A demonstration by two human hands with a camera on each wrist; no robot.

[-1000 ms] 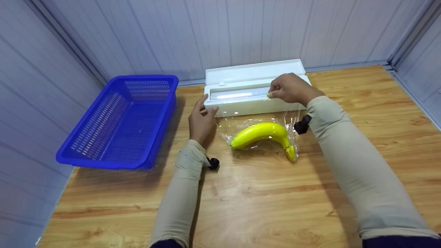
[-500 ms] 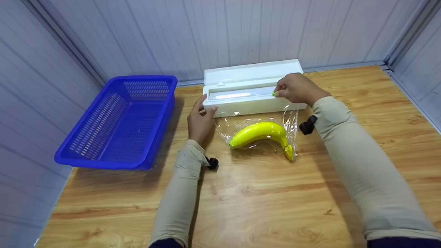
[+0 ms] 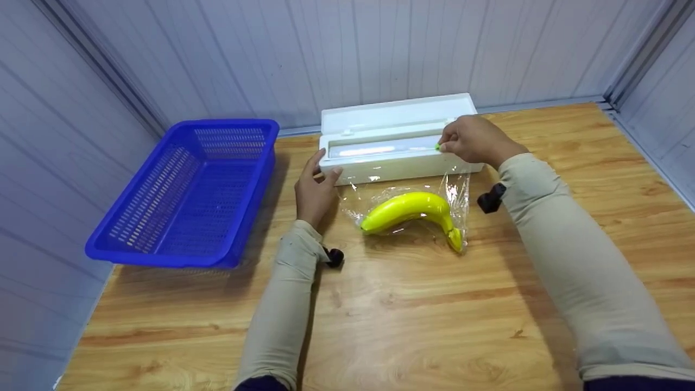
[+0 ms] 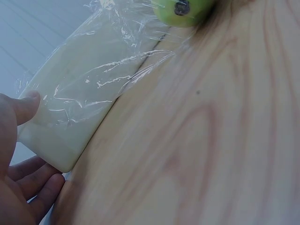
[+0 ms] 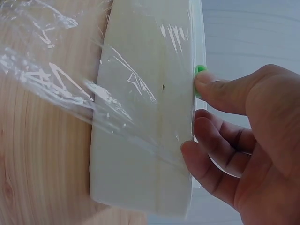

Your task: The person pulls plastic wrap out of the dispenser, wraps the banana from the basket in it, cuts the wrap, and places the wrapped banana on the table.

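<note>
A white cling film dispenser (image 3: 399, 169) stands against the back wall, its lid (image 3: 399, 111) swung up. My left hand (image 3: 315, 198) holds its left end, thumb on the front face and fingers round the end. With thumb and fingertip, my right hand (image 3: 480, 142) pinches a small green slider (image 5: 200, 70) on the dispenser's top front edge, towards the right end. Clear cling film (image 3: 456, 190) hangs from that edge down the front and covers a yellow banana (image 3: 407, 210) lying on the table. In the left wrist view, the banana's dark tip (image 4: 182, 7) shows at the top.
A blue plastic basket (image 3: 251, 195) with slotted sides stands on the wooden table (image 3: 412, 326) to the left. Pale panelled walls (image 3: 380, 49) rise behind and at both sides. Black wrist cameras (image 3: 335, 258) stick out from the sleeves.
My right hand has slid the green slider to the right along the dispenser's edge. The left hand keeps its hold, and the banana stays under the film.
</note>
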